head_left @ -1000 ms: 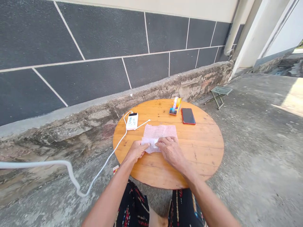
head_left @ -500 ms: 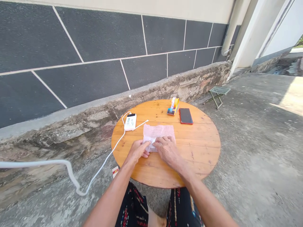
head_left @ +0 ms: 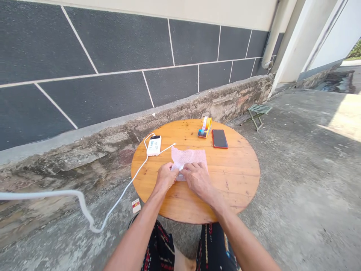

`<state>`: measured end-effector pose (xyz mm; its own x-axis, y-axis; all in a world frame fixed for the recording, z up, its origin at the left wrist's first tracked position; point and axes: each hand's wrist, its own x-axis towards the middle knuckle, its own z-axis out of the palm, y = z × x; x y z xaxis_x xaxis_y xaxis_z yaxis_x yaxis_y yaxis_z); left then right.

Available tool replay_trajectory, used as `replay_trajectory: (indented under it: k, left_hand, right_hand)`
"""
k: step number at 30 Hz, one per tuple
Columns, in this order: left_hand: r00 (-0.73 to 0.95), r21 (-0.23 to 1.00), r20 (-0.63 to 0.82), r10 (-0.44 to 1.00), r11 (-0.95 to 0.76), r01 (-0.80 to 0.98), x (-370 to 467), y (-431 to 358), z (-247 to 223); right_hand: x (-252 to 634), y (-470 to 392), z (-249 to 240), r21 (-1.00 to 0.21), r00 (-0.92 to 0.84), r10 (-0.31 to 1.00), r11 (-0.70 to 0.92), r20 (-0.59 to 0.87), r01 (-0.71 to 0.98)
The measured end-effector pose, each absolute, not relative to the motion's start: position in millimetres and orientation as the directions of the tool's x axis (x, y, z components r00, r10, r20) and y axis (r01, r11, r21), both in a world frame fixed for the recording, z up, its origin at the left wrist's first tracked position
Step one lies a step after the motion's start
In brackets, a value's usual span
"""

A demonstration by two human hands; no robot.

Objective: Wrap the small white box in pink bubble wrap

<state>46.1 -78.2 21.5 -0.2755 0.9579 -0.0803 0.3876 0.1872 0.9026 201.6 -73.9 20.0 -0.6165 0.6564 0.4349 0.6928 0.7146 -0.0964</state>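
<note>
A sheet of pinkish bubble wrap (head_left: 189, 155) lies on the round wooden table (head_left: 225, 177), its upper left corner lifted a little. Something small and white sits on its lower part, mostly hidden between my hands. My left hand (head_left: 167, 175) is closed on the left edge of the wrap, thumb toward the middle. My right hand (head_left: 196, 176) rests over the lower right part with its fingers bent and pressed down near the white item; what lies under the fingertips is hidden.
A white power bank (head_left: 154, 146) with cables lies at the table's left. Toward the back are a tape dispenser (head_left: 205, 127) and a red-edged phone (head_left: 220, 139). A folding stool (head_left: 257, 113) and a small box (head_left: 136, 206) are on the ground.
My left hand has moved up along the wrap's left edge and its fingers have curled in. The wrap's left side is now more creased. My right hand has barely moved.
</note>
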Motion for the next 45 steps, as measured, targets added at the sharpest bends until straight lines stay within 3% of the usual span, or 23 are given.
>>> replay_trajectory:
  k: [6, 11, 15, 20, 24, 29, 34, 36, 38, 41, 43, 45]
  left_hand:
    - [-0.155, 0.942, -0.12, 0.981, 0.162, 0.294, 47.3, -91.0, 35.0]
    - [-0.005, 0.976, -0.034, 0.999, 0.034, 0.214, 43.0, -101.4, 36.3]
    - [-0.083, 0.932, 0.079, 0.993, -0.044, 0.359, 46.1, -97.6, 23.8]
    - [-0.115, 0.744, 0.315, 0.942, -0.17, 0.646, 51.4, -95.2, 15.3]
    - [0.034, 0.6, 0.41, 0.912, -0.297, 0.743, 51.3, -97.1, 16.1]
    - [0.239, 0.383, 0.352, 0.905, -0.373, 0.845, 46.8, -98.4, 20.0]
    - [0.277, 0.187, 0.26, 0.925, -0.33, 0.925, 48.9, -102.2, 30.8]
    - [0.28, 0.114, 0.255, 0.926, -0.316, 0.942, 50.4, -103.8, 34.7]
    - [0.287, 0.07, 0.268, 0.919, -0.316, 0.946, 51.1, -104.5, 36.4]
    - [0.301, 0.068, 0.299, 0.906, -0.335, 0.94, 50.6, -103.9, 35.3]
    - [0.312, 0.083, 0.312, 0.897, -0.353, 0.932, 50.2, -103.1, 33.4]
    - [0.319, 0.094, 0.321, 0.891, -0.366, 0.926, 50.0, -102.4, 31.6]
  right_hand:
    - [200.5, -74.6, 20.2, -0.14, -0.599, 0.688, 0.697, 0.41, 0.704]
    - [201.8, -74.9, 22.3, -0.193, -0.597, 0.704, 0.694, 0.385, 0.693]
    - [202.4, -74.3, 22.2, -0.304, -0.544, 0.737, 0.668, 0.402, 0.68]
    - [200.5, -71.3, 19.4, -0.424, -0.467, 0.776, 0.625, 0.423, 0.655]
    - [202.0, -66.6, 20.3, -0.426, -0.48, 0.774, 0.63, 0.413, 0.65]
    - [199.8, -64.9, 23.8, -0.399, -0.507, 0.764, 0.643, 0.4, 0.654]
    - [201.6, -68.0, 29.1, -0.418, -0.521, 0.738, 0.674, 0.429, 0.609]
    - [215.8, -68.3, 31.9, -0.464, -0.478, 0.734, 0.678, 0.483, 0.571]
    - [238.3, -67.9, 33.7, -0.571, -0.329, 0.805, 0.586, 0.494, 0.575]
    - [272.0, -68.8, 32.3, -0.758, -0.129, 0.964, 0.263, 0.233, 0.598]
    - [283.0, -71.3, 27.9, -0.807, -0.135, 0.991, 0.075, -0.005, 0.585]
    - [281.6, -73.9, 22.2, -0.837, -0.163, 0.975, -0.038, -0.151, 0.545]
